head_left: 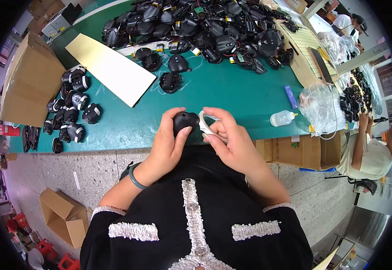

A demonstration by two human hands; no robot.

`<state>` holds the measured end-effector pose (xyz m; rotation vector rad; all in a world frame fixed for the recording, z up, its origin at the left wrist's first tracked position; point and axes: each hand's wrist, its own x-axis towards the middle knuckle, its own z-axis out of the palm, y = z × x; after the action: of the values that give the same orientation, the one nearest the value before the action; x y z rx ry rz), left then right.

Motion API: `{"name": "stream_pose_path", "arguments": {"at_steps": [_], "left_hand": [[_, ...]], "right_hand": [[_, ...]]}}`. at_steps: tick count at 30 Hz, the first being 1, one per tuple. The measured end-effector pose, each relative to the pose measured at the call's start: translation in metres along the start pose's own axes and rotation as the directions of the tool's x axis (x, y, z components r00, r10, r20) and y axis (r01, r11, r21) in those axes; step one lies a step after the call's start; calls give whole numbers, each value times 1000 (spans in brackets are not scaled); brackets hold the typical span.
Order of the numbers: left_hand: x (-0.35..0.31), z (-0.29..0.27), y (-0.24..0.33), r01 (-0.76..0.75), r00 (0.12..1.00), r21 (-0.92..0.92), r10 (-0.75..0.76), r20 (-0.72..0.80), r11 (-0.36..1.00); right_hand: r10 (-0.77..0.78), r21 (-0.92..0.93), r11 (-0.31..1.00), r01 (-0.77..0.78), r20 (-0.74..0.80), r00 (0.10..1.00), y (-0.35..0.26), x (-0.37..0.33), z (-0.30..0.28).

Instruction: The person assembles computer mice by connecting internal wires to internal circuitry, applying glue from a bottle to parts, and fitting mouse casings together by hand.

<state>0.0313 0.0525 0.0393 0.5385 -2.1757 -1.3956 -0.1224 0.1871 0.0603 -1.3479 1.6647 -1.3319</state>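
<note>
Standing by this green table (232,96), I see a person in black bent over work at its near edge; take the piece in hand as the middle of a clock, with twelve straight across the tabletop. The left hand (166,143) is wrapped around a rounded black piece (184,123), fingers behind it and thumb in front, holding it up at the table's edge. At three o'clock, right next to it, the right hand (233,140) pinches a curved white ring-like piece (207,129) between fingers and thumb; whether the two pieces actually touch, I can't tell.

At twelve, on the far side, spreads a great heap of black parts (223,38), with a dark open part (170,82) lying nearer, between eleven and twelve. Toward ten lies a long pale board (115,69). Between nine and ten sits a cluster of black pieces with white bands (72,105), a tall cardboard box (31,85) beyond it.

Round at three stands a small squeeze bottle (280,118), with a crumpled clear bag (317,105) farther out and a slim purple box (290,96) nearer half past two. Toward two rests a tan board with a grid (302,49). Down at eight, an open carton (63,218) sits on the speckled floor (101,168).
</note>
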Motion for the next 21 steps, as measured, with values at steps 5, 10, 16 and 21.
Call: {"name": "stream_pose_path", "arguments": {"at_steps": [5,10,16,21], "left_hand": [[2,4,-5,-147,987,188,156,-35,971],[3,3,-4,-182,982,187,189,-21,965],[5,3,-5,-180,980,225,193,-40,958],[5,3,-8,-184,977,236,203,-59,954]], "right_hand": [[-42,-227,973,42,4,999,-10,5,8],[-5,-320,947,25,63,998,-21,7,11],[-11,-307,952,21,34,999,-21,11,16],[43,-264,964,-34,28,999,-20,12,15]]}}
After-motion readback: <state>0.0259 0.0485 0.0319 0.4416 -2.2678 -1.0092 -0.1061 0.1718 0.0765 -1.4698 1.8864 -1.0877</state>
